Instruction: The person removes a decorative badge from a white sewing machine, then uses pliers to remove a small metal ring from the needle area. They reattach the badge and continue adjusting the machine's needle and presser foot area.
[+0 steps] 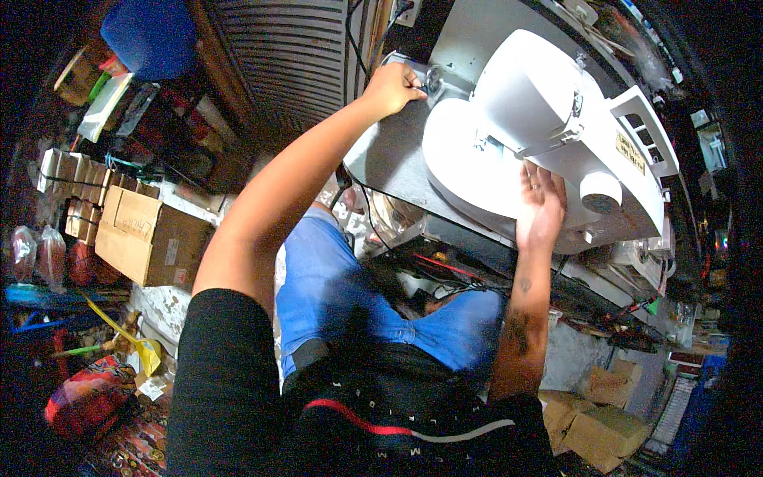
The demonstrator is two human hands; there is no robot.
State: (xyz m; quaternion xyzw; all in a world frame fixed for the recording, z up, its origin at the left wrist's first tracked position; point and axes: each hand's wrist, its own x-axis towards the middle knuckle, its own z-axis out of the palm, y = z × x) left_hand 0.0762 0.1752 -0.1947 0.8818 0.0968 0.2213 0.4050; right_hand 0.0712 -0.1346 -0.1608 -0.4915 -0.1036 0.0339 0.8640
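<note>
A white sewing machine [524, 95] stands on a grey-topped table [381, 155] in front of me and to the right. My left hand [395, 89] is at the table's far left corner, beyond the machine's rounded white bed [449, 151]. Its fingers are pinched together beside a small transparent container [434, 79]; whatever lies between the fingertips is too small to name. My right hand [542, 195] rests at the near side of the machine, palm turned up and fingers stretched out under the machine's arm. The round white knob [600, 193] is just right of it.
A ribbed metal shutter [286, 60] rises behind the table's left side. Cardboard boxes [131, 230] are stacked at left, near a blue container [151, 36] and a red bundle [91, 397]. More cardboard [596, 421] lies low on the right. Black cables hang below the tabletop.
</note>
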